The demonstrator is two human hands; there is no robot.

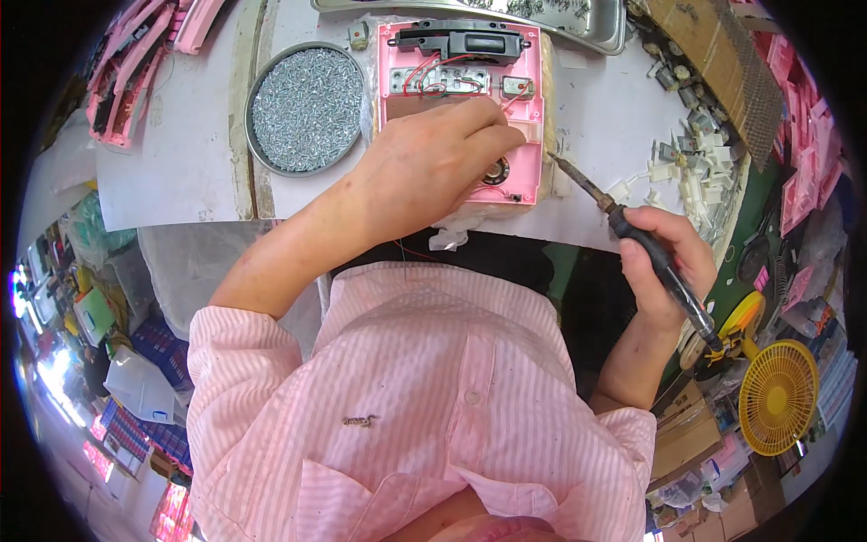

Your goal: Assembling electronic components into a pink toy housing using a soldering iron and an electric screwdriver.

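Right hand (670,257) gripping a soldering iron (639,232); pink housing (529,183) beneath the left hand (438,149), whose fingers are bent, any grasp hidden; screws (305,110) left of that hand.

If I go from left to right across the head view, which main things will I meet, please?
Pink plastic parts → round dish of small metal pieces → open pink housing → soldering iron held in the right hand → yellow fan.
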